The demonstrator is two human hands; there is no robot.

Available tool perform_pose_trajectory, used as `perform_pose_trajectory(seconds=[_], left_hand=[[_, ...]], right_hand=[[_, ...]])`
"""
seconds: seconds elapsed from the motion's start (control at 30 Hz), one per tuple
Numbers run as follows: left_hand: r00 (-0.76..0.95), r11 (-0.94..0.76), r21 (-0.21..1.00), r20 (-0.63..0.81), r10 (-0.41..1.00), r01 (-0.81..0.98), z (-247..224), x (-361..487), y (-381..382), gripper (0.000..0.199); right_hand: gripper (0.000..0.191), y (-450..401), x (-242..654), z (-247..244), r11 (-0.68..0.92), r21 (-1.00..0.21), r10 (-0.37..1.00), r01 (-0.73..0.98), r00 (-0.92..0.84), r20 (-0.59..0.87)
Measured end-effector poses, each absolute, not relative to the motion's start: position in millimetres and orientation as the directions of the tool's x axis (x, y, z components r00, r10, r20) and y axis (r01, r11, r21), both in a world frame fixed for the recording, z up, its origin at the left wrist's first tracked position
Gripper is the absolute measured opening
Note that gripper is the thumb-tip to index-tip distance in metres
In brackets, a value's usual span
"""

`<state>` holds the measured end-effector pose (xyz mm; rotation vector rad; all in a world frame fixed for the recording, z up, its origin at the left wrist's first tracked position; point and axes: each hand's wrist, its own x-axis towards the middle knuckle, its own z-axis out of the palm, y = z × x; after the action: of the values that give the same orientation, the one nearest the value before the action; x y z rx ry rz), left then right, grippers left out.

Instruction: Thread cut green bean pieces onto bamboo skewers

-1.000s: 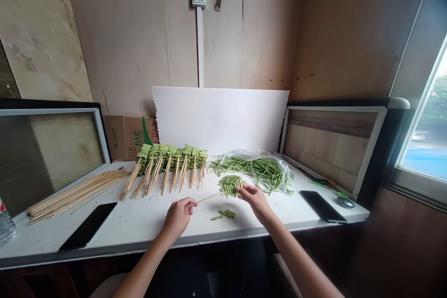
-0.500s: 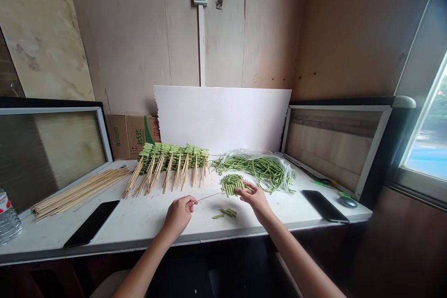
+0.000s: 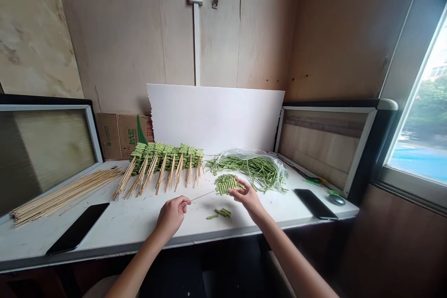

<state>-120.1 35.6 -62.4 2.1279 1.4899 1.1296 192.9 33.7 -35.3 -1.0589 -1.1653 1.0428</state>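
My left hand (image 3: 172,216) is closed, pinching the bare end of a thin wooden skewer (image 3: 202,196). The skewer slants up to the right, toward cut green bean pieces (image 3: 224,185); some of these stand side by side in a row at its far end. Whether that row is threaded or simply lies behind is hard to tell. My right hand (image 3: 248,199) is at the right of these pieces, thumb and fingers curled round a bean piece, partly hidden by the fingers. Several loose bean pieces (image 3: 223,213) lie on the white table nearer to me.
Stacked bean skewers (image 3: 167,153) stand at the back left, handles toward me. Left are bare skewers (image 3: 66,195) and a phone (image 3: 78,228). Long beans (image 3: 249,167) lie in clear plastic behind my right hand. Another phone (image 3: 316,204) and a mouse (image 3: 337,199) are right.
The view has shifted slightly to the right, so everything appears further left. Both hands keep nearly the same pose, and the skewer stays in my left hand.
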Motion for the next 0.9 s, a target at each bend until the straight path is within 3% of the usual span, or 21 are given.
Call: perform_pose_trajectory(seconds=[0.1, 0.17, 0.27, 0.37, 0.6, 0.73, 0.9], left_hand=[[0.111, -0.398, 0.647, 0.437, 0.893, 0.651, -62.3, -122.9, 36.7, 0.033], [0.094, -0.39, 0.654, 0.439, 0.893, 0.649, -62.7, -124.1, 37.8, 0.033], [0.091, -0.392, 0.657, 0.443, 0.892, 0.644, -63.8, -124.7, 39.5, 0.032], [0.093, -0.393, 0.657, 0.443, 0.892, 0.644, -64.8, -124.7, 40.6, 0.031], [0.089, -0.383, 0.64, 0.442, 0.893, 0.666, -61.7, -124.7, 37.8, 0.031], [0.091, -0.379, 0.638, 0.436, 0.895, 0.67, -59.7, -124.0, 35.6, 0.031], [0.088, -0.369, 0.641, 0.426, 0.9, 0.673, -59.7, -123.9, 36.0, 0.031]], right_hand=[[0.062, 34.5, 196.6, -36.8, 0.111, -0.993, 0.993, 0.039, 0.043, 0.112], [0.055, 32.4, 198.2, -37.9, 0.118, -0.962, 0.993, 0.247, -0.01, 0.119], [0.043, 26.1, 196.2, -39.6, 0.189, -0.783, 0.982, 0.592, -0.11, 0.154], [0.024, 19.5, 189.3, -40.7, 0.183, -0.63, 0.982, 0.755, -0.115, 0.148], [0.012, 11.4, 175.6, -38.3, 0.167, -0.492, 0.981, 0.854, -0.094, 0.169], [0.003, 6.7, 169.9, -39.2, 0.18, -0.474, 0.975, 0.862, -0.094, 0.2], [0.008, 10.0, 169.7, -42.6, 0.212, -0.505, 0.961, 0.837, -0.085, 0.263]])
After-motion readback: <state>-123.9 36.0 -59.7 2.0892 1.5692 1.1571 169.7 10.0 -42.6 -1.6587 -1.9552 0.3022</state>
